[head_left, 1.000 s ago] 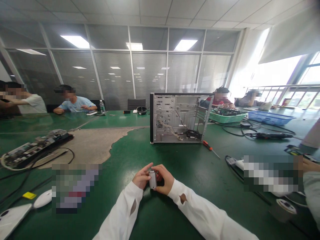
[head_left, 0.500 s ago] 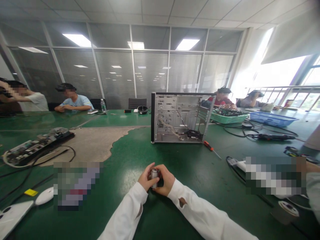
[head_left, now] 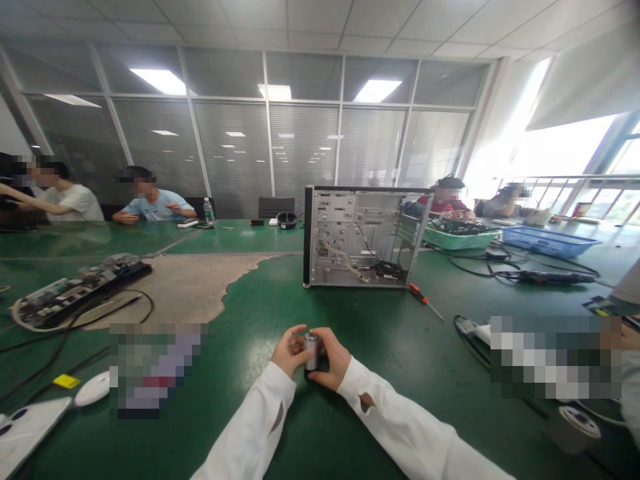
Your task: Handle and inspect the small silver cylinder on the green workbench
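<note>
A small silver metal cylinder [head_left: 311, 352] with a darker top rim stands upright between my two hands, just above or on the green table. My right hand [head_left: 334, 358] grips it from the right, forefinger at its top edge and thumb at its base. From the left, my left hand [head_left: 291, 351] has its thumb against the cylinder's side, and its other fingers are bent behind it. Whether those fingers touch the cylinder is partly hidden. Beyond my hands stands an open computer case [head_left: 367, 233], a bundle of wires and a black fan inside. A screwdriver [head_left: 425, 300] lies at its lower right corner.
Left are a power strip [head_left: 80, 293] with cables, a white mouse [head_left: 93, 389] and a white phone [head_left: 30, 433]. Green basket [head_left: 463, 239] and blue basket [head_left: 550, 241] stand back right. A tape roll [head_left: 573, 430] sits front right. Several people sit around the green table [head_left: 250, 427].
My left fingers have loosened and drawn back a little, so more of the cylinder shows. My right hand has barely moved. The view has shifted slightly.
</note>
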`<state>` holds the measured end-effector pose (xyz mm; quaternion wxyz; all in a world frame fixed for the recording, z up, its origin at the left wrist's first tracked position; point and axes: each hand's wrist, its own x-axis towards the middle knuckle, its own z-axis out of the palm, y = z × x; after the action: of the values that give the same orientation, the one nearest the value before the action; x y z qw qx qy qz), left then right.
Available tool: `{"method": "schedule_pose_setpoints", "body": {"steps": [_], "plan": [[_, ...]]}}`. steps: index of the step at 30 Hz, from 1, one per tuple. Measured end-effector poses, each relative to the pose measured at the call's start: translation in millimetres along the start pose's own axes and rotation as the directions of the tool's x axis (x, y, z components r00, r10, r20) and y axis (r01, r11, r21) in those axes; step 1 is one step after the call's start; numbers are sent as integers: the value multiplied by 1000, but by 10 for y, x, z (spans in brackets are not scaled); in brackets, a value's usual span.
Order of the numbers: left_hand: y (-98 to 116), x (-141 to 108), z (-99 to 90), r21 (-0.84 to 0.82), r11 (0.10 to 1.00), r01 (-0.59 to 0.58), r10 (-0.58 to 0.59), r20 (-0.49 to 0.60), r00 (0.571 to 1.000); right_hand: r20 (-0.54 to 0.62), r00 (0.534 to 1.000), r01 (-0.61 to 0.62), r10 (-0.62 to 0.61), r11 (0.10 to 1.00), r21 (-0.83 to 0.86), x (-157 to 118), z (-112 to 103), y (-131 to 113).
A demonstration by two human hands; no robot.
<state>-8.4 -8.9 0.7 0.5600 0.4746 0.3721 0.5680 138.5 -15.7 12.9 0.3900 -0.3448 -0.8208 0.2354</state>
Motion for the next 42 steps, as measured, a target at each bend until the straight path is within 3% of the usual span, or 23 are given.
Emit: {"method": "schedule_pose_setpoints", "body": {"steps": [11,26,29,32,36,42], "plan": [[29,21,-32,-305,941,148,-88,204,975,5,998,57,-59,985,162,9,-76,-101],[35,0,-21,-383,888,254,-100,377,921,6,999,-34,34,962,269,-7,-80,-101],[37,9,-33,-342,889,305,-159,392,906,1,997,-78,83,937,341,0,-14,-22],[53,5,-39,-302,887,350,-238,352,905,41,984,-172,175,847,502,19,80,70],[66,1,-37,-281,871,404,-337,259,905,65,954,-246,294,637,731,63,175,165],[103,-9,0,-245,866,435,-373,264,890,80,916,-285,392,498,819,111,184,287]]}}
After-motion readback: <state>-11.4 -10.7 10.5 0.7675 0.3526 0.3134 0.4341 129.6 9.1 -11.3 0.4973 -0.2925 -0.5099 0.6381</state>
